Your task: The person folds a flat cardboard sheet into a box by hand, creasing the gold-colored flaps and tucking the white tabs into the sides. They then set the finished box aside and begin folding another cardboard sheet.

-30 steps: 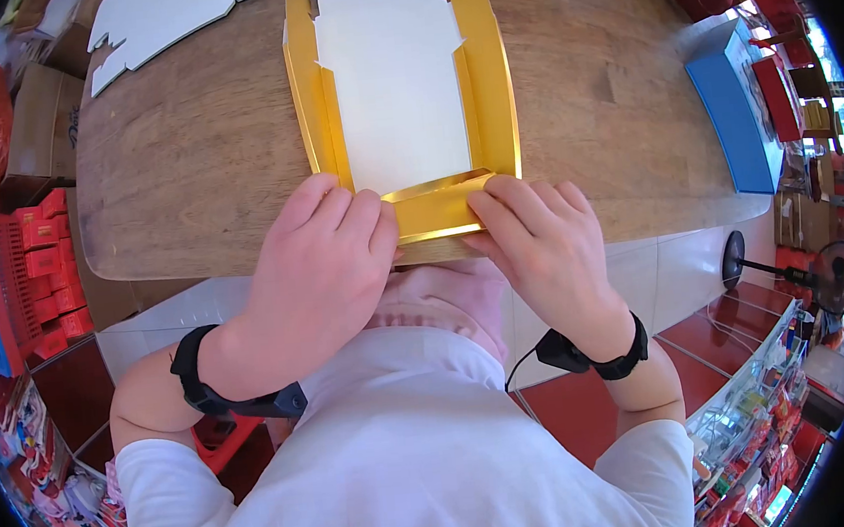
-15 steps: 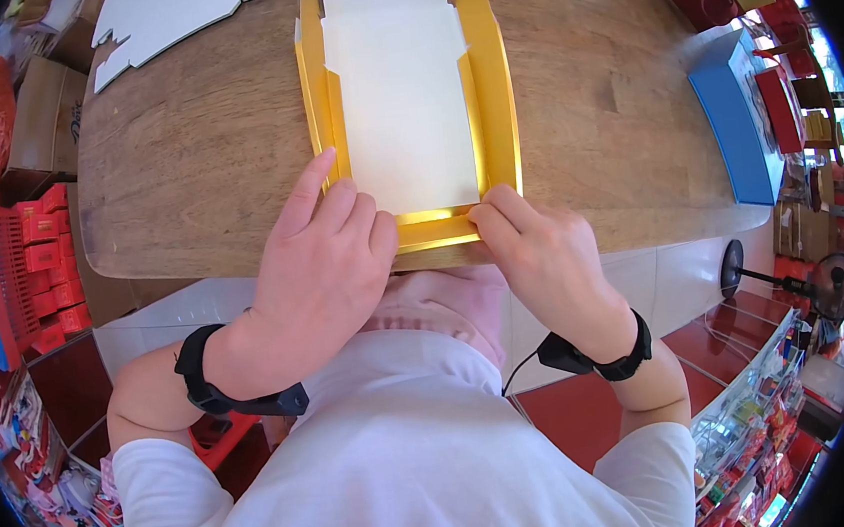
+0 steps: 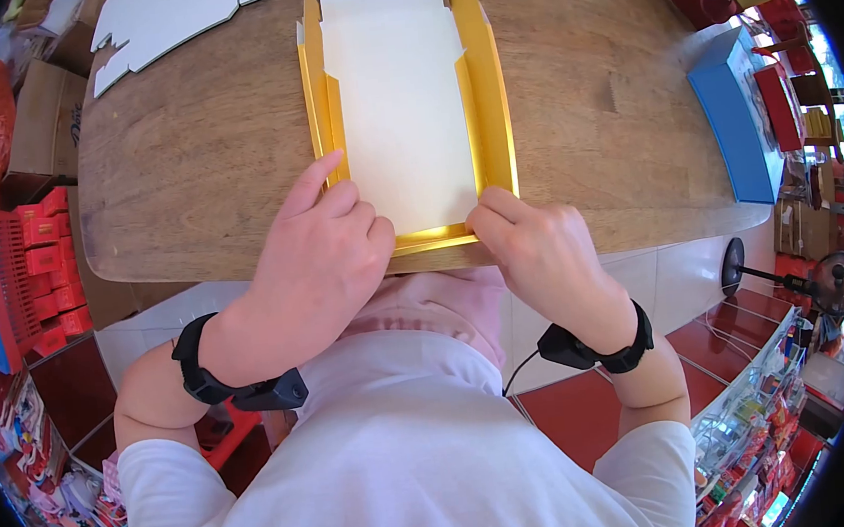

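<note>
Both hands pinch the near flap of the flat gold-and-white cardboard box blank (image 3: 406, 104): the left hand (image 3: 327, 262) closes on its left corner with the forefinger stretched along the gold side flap, the right hand (image 3: 531, 244) on its right corner. A second ago that flap stood taller and broader; now it is pressed low against the edge of the brown wooden table (image 3: 192, 153), so the fold looks nearly creased. A white die-cut cardboard sheet (image 3: 169, 15) lies at the far left.
</note>
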